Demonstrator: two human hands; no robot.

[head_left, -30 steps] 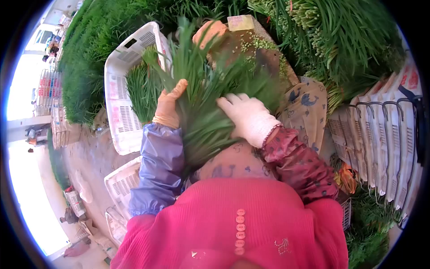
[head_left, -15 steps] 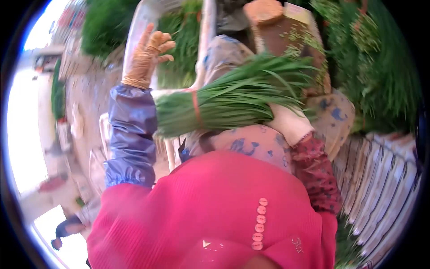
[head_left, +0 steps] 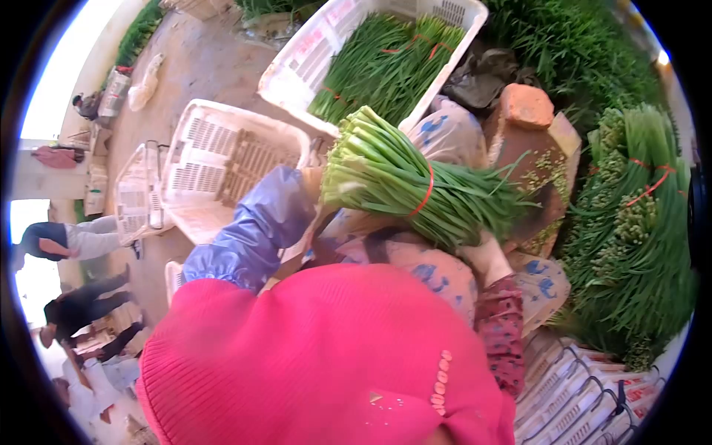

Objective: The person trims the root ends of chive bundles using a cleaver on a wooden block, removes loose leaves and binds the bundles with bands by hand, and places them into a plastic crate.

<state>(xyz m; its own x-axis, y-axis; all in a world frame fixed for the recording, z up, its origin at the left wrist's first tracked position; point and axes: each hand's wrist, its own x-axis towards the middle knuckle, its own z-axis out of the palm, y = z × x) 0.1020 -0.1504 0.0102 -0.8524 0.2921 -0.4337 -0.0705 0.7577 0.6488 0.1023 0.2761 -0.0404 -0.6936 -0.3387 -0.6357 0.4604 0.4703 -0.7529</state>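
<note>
In the head view, a thick bundle of long, flat green stalks lies across the front of the person, above a pale cloth with blue prints that covers the lap. Its cut, pale-green stem end points to the upper left, its loose leaf tips to the right, and a thin red band circles its middle.

The left hand, below a shiny blue-violet sleeve cover, is at the stem end, mostly hidden behind it; how far its fingers close cannot be told. The right hand, in a whitish glove below a dark red dotted sleeve, touches the leafy end from below, its fingers hidden among the leaves, so its grip cannot be told either.

Beyond the bundle stands a white plastic crate of banded green bundles. Another off-white slotted crate sits near the left sleeve. An orange block rests on a brown board strewn with green trimmings. Banded green stalks are heaped at the right.
</note>
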